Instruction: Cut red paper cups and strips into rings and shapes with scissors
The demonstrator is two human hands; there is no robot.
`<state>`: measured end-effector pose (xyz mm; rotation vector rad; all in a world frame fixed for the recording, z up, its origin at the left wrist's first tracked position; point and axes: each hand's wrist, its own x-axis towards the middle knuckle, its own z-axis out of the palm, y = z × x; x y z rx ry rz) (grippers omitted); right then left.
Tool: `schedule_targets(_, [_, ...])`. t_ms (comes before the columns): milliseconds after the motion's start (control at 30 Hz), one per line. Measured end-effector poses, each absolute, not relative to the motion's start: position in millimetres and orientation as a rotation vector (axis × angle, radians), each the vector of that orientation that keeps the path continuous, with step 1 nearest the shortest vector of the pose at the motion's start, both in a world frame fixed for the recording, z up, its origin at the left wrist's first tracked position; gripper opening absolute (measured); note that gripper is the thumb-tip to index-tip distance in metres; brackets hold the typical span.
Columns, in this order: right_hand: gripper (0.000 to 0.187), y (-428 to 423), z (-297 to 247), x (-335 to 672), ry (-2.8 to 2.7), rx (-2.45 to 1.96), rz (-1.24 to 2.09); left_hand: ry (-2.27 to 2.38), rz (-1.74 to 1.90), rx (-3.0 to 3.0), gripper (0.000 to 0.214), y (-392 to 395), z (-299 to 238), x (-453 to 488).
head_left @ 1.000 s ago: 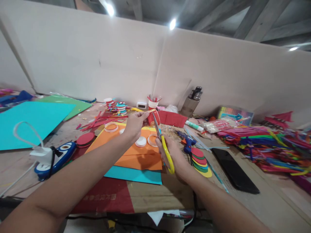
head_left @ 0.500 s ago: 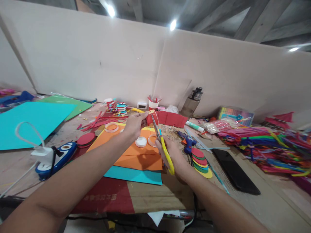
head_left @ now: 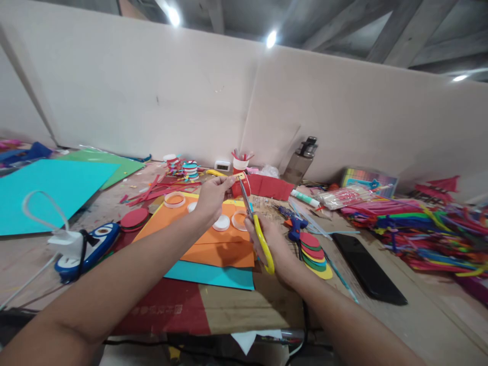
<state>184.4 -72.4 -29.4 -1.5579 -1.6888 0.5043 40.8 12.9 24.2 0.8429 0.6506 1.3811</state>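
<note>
Above the orange sheets [head_left: 206, 254], my left hand [head_left: 213, 198] pinches a small red paper cup [head_left: 247, 186] whose cut edge shows a pale inside. My right hand [head_left: 272, 241] is closed around the yellow handles of a pair of scissors [head_left: 261, 236]. Their blades point up and away, touching the cup at its pale edge. White paper rings, one of them the left ring [head_left: 174, 206], and a white disc [head_left: 221, 222] lie on the orange sheets below. A yellow strip edges the sheets.
To the right are a glue gun [head_left: 296, 230], coloured discs [head_left: 316, 259], a black phone [head_left: 368, 269] and many pipe cleaners [head_left: 430, 234]. A dark bottle [head_left: 301, 160] stands by the wall. Leftward are a blue power strip [head_left: 91, 251], red discs [head_left: 134, 218] and turquoise board [head_left: 49, 193].
Both hands stay nearly in place. The cup and my left fingers have shifted slightly to the right, and the scissor blades look closer together.
</note>
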Motion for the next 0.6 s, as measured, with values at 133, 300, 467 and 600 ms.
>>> schedule_targets(133, [0.028,-72.7,-31.7,187.7,-1.699,-1.576,0.486,0.647,1.281,0.737,0.028,17.9,27.5,37.5])
schedule_targets(300, [0.026,-74.2,-27.6,185.6,-1.745,-1.560,0.511,0.677,1.260,0.689,0.017,24.1,28.0,34.6])
schedule_targets(467, [0.024,-75.7,-19.3,183.3,-1.778,-1.535,0.529,0.655,1.356,0.817,0.017,20.9,26.1,36.5])
schedule_targets(600, [0.024,-74.8,-18.1,184.7,-1.796,-1.515,0.517,0.645,1.394,0.871,0.023,16.2,27.9,38.4])
